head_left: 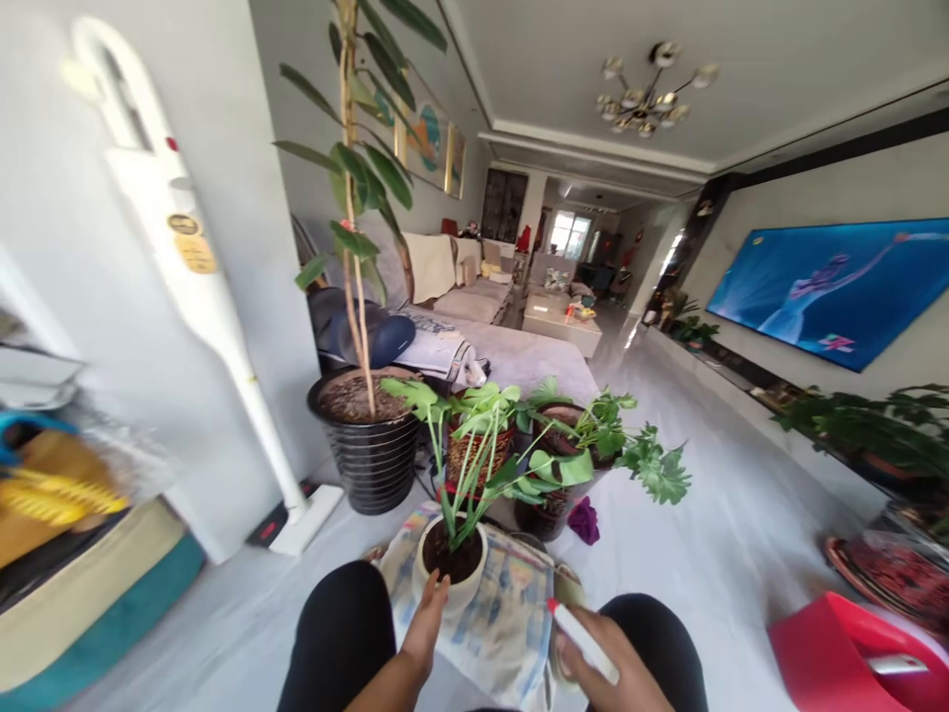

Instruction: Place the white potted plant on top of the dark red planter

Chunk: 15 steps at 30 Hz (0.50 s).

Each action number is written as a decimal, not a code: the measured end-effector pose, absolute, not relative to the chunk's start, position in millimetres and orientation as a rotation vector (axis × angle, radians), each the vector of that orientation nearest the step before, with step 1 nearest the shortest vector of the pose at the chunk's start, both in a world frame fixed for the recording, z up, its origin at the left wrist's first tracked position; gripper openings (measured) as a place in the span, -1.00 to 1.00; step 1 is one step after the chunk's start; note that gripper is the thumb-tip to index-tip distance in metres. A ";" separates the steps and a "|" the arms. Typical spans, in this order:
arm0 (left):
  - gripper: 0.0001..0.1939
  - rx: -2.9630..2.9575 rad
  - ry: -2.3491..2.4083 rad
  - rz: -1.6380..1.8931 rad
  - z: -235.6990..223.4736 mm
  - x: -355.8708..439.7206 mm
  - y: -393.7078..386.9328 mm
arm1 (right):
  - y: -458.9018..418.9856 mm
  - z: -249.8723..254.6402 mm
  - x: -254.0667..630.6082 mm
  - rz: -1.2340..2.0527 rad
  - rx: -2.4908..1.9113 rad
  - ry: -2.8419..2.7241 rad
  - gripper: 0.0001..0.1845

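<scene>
On a checked cloth (498, 613), a white pot (454, 569) bears long-stalked green leaves.

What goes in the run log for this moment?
left hand on white pot | right hand holds marker | pot on cloth

Hands at a small potted plant on a cloth

The left hand (428, 618) touches the white pot (454, 566) of a leafy plant standing on a patterned cloth (496, 633) — just right of the pot, the right hand (615, 672) grips a white marker (584, 641) with a red tip. Behind the pot stand a black planter (371, 460) and a woven basket pot (478, 450).
</scene>
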<state>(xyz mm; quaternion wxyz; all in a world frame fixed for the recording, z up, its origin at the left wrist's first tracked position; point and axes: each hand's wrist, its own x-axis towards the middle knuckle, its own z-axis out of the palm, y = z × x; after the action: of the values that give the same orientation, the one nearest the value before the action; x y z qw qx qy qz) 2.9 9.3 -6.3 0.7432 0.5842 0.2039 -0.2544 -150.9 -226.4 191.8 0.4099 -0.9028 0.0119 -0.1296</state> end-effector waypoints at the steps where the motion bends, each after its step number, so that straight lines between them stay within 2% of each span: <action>1: -0.34 1.275 0.453 -0.567 0.0 0.5 10.0 | -225.0 198.4 -148.7 -0.302 -2.239 0.005 -0.49; 7: -0.34 1.255 0.470 -0.586 14.3 -5.2 10.3 | -216.1 231.5 -134.4 -0.313 -2.117 0.059 -0.53; 15: -0.34 1.239 0.462 -0.566 0.3 -2.7 12.0 | -223.9 214.7 -127.8 -0.268 -2.106 0.163 -0.49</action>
<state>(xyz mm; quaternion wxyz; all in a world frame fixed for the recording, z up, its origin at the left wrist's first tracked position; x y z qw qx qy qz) -2.7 12.0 0.3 0.7522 0.5676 0.2117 -0.2593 -127.8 -223.9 214.7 0.4848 -0.8650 0.0671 -0.1101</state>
